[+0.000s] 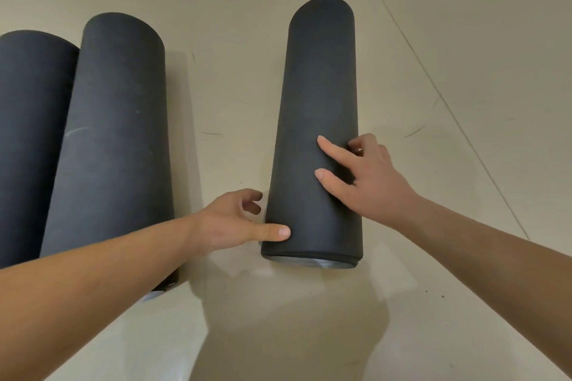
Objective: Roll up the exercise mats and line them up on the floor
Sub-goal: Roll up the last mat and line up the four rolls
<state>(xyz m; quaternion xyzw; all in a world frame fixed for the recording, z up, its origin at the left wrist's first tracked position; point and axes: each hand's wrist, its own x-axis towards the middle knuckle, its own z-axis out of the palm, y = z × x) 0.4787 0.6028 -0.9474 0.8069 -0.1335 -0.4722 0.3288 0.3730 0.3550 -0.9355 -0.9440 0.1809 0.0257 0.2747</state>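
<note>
A pale, glossy floor (pixel 464 40) filled the view, crossed at the right by a thin diagonal line. Three dark rolled mats lay on it, pointing away from the person. The middle mat (pixel 114 133) lay touching the left mat (pixel 28 133), which the frame's edge cut off. The right mat (pixel 318 86) lay well apart from that pair, bare floor between them, its near end showing the spiral of its layers.

Both hands were at this right mat, neither clenched round it. The right hand (pixel 368 182) rested on its top and right flank, forefinger and thumb stretched flat across the roll and the other fingers bent against the side. The left hand (pixel 229 223) sat just beside its left flank near the near end, thumb (pixel 275 232) pressed straight on the roll, fingers loosely curled and holding nothing.
</note>
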